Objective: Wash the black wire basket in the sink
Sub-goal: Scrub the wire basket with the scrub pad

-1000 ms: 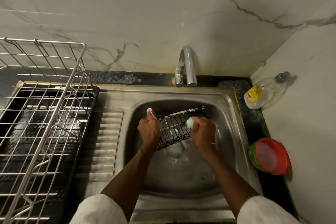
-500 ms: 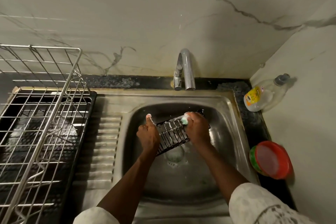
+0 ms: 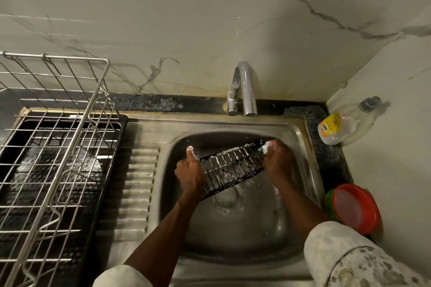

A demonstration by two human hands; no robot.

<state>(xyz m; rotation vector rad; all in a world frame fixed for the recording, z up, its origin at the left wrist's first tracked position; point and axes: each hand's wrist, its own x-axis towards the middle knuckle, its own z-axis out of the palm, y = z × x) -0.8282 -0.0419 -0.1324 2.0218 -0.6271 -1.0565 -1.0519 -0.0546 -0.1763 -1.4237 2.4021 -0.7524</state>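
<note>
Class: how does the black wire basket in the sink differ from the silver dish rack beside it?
The black wire basket is black, the dish rack silver. The basket looks much smaller than the rack. The basket is tilted in the sink, gripped by the left hand; the rack sits untouched on a black tray. The basket is foamy, the right hand holding a sponge to it; the rack shows no foam. Both are wire grids.

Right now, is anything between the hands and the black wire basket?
Nothing blocks them. The left hand grips the basket at its left end; the right hand presses a soapy scrubber against its right end.
</note>
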